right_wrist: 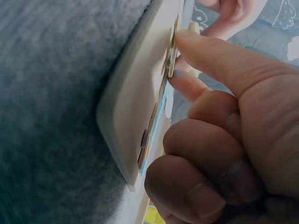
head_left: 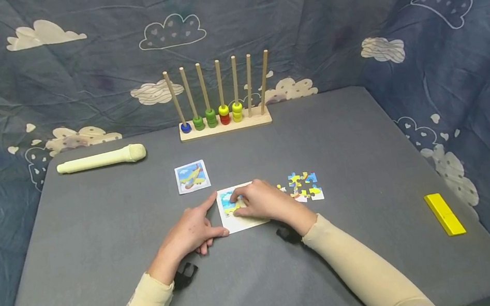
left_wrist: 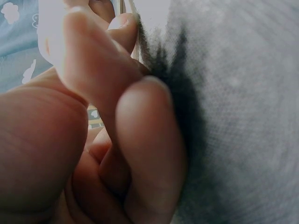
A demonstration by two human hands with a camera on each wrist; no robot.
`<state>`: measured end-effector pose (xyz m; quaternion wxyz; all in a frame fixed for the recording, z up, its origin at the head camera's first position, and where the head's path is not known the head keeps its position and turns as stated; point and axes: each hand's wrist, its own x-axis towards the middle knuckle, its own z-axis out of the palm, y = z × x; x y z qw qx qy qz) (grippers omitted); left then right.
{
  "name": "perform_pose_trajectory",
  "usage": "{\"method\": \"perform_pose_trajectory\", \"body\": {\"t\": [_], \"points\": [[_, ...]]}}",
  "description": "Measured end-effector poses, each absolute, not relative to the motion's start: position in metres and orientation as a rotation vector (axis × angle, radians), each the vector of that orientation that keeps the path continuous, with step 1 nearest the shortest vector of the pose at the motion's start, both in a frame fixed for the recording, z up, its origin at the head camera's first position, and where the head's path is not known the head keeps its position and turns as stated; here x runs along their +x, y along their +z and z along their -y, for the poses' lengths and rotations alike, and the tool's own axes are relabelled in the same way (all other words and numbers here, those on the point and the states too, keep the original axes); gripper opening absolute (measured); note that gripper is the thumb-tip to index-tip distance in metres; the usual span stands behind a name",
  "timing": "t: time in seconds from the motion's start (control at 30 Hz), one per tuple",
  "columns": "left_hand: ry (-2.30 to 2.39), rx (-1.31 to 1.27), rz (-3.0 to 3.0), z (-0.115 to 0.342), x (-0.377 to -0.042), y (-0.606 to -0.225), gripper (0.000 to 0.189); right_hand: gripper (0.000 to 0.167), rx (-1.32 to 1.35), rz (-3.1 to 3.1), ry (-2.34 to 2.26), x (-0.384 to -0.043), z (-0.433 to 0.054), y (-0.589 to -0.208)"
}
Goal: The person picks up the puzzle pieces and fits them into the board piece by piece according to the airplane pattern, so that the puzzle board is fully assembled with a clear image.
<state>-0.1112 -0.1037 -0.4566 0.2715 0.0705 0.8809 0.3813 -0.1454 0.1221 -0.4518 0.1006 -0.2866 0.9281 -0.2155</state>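
i have the left hand (head_left: 191,228) touching the white board (head_left: 240,224) at its nine o'clock edge, thumb and forefinger stretched, and the right hand (head_left: 265,201) pinching a puzzle piece (right_wrist: 172,60) over it. loose pieces (head_left: 296,180) lie at the board's three o'clock, a picture card (head_left: 192,176) at ten.

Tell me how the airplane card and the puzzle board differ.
The puzzle board looks larger than the airplane card. The card shows a complete airplane picture, while the board is only partly filled, with bare surface showing. The card lies untouched; the board has the left hand and right hand at it. Both are flat, roughly square and pale-edged.
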Motion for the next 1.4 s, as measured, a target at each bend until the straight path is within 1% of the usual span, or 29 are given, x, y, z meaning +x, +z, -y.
{"method": "perform_pose_trajectory", "body": {"t": [0.13, 0.77, 1.1, 1.23, 1.4], "points": [[1.034, 0.194, -2.374, 0.104, -0.112, -0.457, 0.105, 0.029, -0.856, -2.751, -0.642, -0.146, -0.122, -0.453], [1.031, 0.198, -2.369, 0.105, -0.112, -0.455, 0.105, 0.015, -0.886, -2.769, -0.737, -0.148, -0.121, -0.461], [1.014, 0.19, -2.376, 0.103, -0.111, -0.457, 0.105, 0.009, -0.815, -2.758, -0.739, -0.144, -0.12, -0.459], [1.015, 0.189, -2.376, 0.103, -0.111, -0.456, 0.105, 0.011, -0.779, -2.755, -0.767, -0.143, -0.119, -0.46], [1.013, 0.184, -2.375, 0.102, -0.111, -0.456, 0.105, 0.024, -0.647, -2.694, -0.989, -0.15, -0.134, -0.453]]}}
